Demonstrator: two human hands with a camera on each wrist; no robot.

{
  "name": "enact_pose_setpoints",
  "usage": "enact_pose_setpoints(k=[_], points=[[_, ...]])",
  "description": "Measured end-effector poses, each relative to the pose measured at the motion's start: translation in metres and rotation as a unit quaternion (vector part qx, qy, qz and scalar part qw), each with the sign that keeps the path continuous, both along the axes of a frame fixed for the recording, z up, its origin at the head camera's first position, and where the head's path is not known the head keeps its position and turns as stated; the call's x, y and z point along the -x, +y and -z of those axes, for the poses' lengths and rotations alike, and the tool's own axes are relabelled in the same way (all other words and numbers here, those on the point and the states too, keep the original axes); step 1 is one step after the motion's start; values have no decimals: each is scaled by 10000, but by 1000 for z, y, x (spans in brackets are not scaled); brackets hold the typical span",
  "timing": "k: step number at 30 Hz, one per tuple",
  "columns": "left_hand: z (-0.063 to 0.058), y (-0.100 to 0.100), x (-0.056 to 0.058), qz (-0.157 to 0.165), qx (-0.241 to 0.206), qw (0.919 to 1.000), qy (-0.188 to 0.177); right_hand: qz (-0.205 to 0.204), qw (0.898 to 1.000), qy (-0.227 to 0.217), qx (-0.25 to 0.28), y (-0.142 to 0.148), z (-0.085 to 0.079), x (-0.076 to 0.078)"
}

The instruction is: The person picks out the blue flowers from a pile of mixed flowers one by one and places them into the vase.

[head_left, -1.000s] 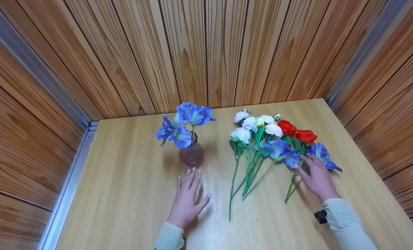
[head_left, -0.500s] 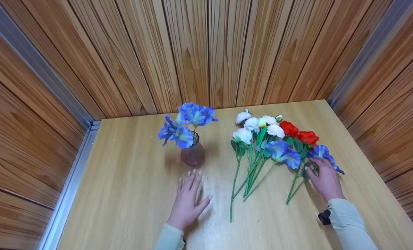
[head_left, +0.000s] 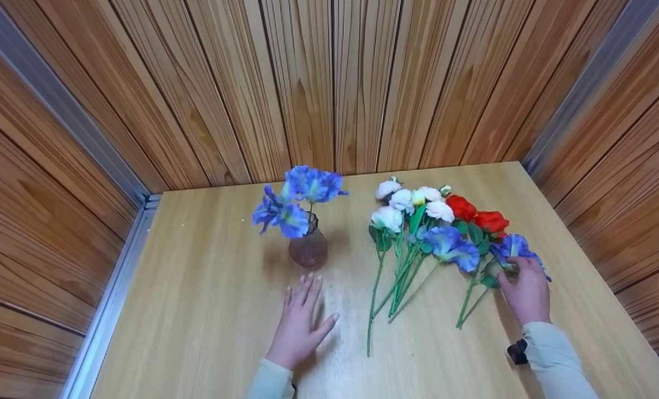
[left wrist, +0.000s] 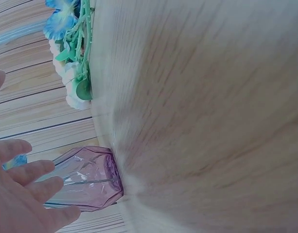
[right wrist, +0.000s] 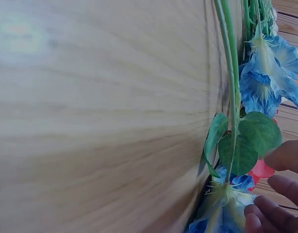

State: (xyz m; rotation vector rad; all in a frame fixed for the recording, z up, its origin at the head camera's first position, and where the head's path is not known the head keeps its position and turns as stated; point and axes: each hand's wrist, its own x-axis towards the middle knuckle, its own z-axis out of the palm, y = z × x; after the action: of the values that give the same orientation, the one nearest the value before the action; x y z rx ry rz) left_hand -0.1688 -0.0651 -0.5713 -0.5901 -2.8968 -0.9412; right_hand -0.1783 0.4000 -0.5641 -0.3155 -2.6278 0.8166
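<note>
My right hand [head_left: 526, 291] is at the rightmost blue flower [head_left: 516, 250], its fingertips right at the base of the bloom. In the right wrist view, the thumb and fingers [right wrist: 271, 213] are apart, with the stem [right wrist: 231, 97] outside them. That blue flower [right wrist: 221, 208] lies beside green leaves [right wrist: 240, 154]. My left hand [head_left: 300, 321] is low over the table with fingers spread, just in front of the purple glass vase [head_left: 308, 249]. Two blue flowers [head_left: 314, 184] stand in the vase, leaning left and upward. The left wrist view shows the vase [left wrist: 88, 179] close beyond the fingers.
White flowers [head_left: 387, 219], red flowers [head_left: 492, 221] and another blue flower [head_left: 451, 247] lie right of the vase, green stems [head_left: 375, 299] pointing toward the person. Wood-panelled walls [head_left: 307, 83] enclose the wooden table [head_left: 207, 310] at the back and sides.
My right hand has shifted slightly right, away from the middle blue flower to the rightmost one. The left hand stays in place by the vase.
</note>
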Motion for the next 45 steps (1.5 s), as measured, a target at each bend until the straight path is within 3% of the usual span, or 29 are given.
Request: enact_pose_setpoints(k=[7, 30, 37, 45], points=[[3, -1, -2, 69, -121, 9994, 318, 131, 9997, 162, -148, 1, 8, 1], [-1, -4, -3, -33, -32, 9997, -227, 452, 9931, -1082, -1, -5, 18, -1], [1, -4, -4, -10, -67, 9999, 79, 472, 9954, -836, 47, -6, 20, 2], [-1, -4, -3, 8, -62, 9999, -138, 490, 9932, -1032, 243, -4, 16, 4]])
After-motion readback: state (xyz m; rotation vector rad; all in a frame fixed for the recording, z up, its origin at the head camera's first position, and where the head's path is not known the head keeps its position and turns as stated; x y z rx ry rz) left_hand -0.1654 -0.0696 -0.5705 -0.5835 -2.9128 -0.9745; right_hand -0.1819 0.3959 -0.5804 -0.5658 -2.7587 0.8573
